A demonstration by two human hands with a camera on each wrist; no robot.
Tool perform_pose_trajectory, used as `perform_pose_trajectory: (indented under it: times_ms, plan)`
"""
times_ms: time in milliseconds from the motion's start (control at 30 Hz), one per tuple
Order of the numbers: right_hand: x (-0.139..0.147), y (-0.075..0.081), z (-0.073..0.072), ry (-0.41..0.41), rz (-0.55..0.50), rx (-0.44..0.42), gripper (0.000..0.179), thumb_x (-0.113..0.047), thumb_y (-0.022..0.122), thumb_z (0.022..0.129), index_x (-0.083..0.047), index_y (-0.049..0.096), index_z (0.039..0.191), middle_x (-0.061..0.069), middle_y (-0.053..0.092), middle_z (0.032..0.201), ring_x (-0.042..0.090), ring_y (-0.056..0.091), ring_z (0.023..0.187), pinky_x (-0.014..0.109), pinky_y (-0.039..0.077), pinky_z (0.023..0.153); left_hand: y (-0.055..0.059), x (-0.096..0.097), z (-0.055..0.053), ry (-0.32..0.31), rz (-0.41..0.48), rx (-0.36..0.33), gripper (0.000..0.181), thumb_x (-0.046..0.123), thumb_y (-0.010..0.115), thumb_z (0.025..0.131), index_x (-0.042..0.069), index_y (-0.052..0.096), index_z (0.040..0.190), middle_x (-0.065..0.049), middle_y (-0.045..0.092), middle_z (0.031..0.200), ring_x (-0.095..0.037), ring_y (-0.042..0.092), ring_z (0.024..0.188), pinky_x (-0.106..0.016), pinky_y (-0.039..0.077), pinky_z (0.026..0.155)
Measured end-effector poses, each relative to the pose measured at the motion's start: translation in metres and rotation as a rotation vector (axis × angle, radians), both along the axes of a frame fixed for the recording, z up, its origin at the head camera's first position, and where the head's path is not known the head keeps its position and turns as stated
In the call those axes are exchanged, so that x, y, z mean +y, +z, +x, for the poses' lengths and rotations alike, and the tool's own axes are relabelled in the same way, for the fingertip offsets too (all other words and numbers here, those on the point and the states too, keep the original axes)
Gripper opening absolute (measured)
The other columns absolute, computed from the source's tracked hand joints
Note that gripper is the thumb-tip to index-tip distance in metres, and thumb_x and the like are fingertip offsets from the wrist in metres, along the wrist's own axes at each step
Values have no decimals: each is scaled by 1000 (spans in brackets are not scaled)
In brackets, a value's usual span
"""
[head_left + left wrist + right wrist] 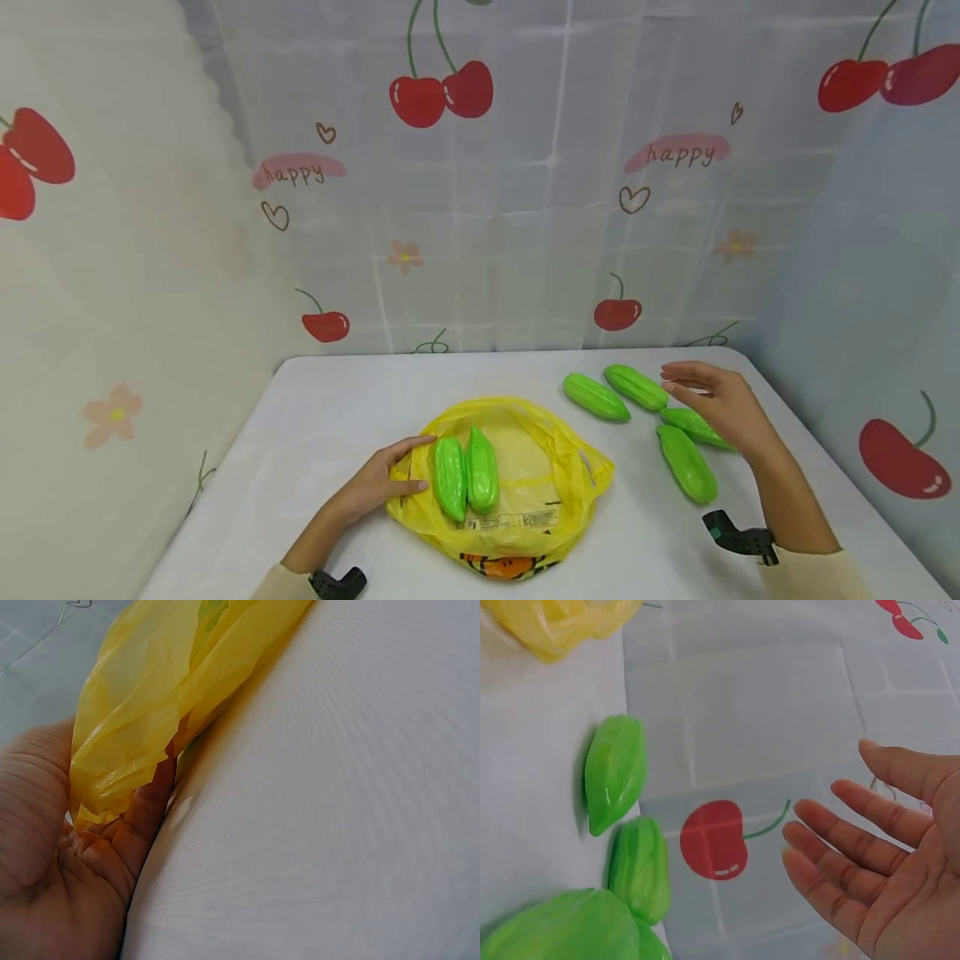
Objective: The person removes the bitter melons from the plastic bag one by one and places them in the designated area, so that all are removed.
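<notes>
A yellow plastic bag (585, 500) lies spread with its mouth up, and two glossy green ridged cucumber-like vegetables, one on the left (450, 479) and one on the right (482, 471), rest inside it side by side. My left hand (378, 483) holds the bag's left rim, thumb inside and fingers outside; the left wrist view shows the yellow film (131, 712) between them. My right hand (716, 400) hovers with nothing in it, fingers extended and apart in the right wrist view. Several more green vegetables (686, 465) lie beside and below it.
A white-covered table (315, 417) carries everything. Behind it and at both sides hangs a pale curtain (510, 275) printed with cherries and hearts. Black wrist devices sit at the left wrist (339, 583) and the right wrist (742, 537).
</notes>
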State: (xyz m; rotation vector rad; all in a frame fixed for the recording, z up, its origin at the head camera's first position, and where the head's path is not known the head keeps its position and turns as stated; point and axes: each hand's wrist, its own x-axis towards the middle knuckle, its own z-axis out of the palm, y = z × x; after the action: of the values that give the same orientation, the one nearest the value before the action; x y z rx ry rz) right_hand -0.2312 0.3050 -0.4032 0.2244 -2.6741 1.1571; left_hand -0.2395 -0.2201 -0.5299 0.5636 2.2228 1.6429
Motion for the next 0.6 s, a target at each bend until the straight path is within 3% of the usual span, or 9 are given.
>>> perform_pose_trajectory:
  times_ms: [67,133,267,433,600]
  plan:
    - [-6,1,1,21,-26,-20,46,-38,62,102,-6,64,134,18,67,129,39,60,119,55,51,96,-1,0,-1,-2,3,0,68,18,79,90,21,49,151,-8,40,159,-29,44,139,-20,44,101]
    - [-12,3,2,49,-47,-36,45,-38,63,101,-7,65,133,16,67,129,38,60,119,41,55,94,-1,-1,-1,5,-3,6,68,18,79,89,21,50,151,-7,40,159,-29,43,141,-19,43,102]
    - [-26,6,4,100,-76,-58,42,-36,64,101,-7,66,132,13,67,129,36,61,119,20,53,86,-1,-3,1,22,-28,13,68,21,80,89,24,51,150,-5,41,158,-29,39,144,-21,39,106]
    - [-41,6,8,152,-103,-65,40,-35,64,101,-8,66,131,10,68,128,33,62,115,17,51,85,-2,-1,-2,17,-38,22,68,24,79,90,25,50,151,-4,42,158,-27,37,145,-24,37,108]
    - [-59,3,10,185,-99,-53,37,-32,64,101,-9,67,130,7,69,127,29,64,112,24,53,87,-3,-2,-2,0,3,-7,69,20,78,91,22,48,152,-6,40,159,-28,40,143,-20,42,103]
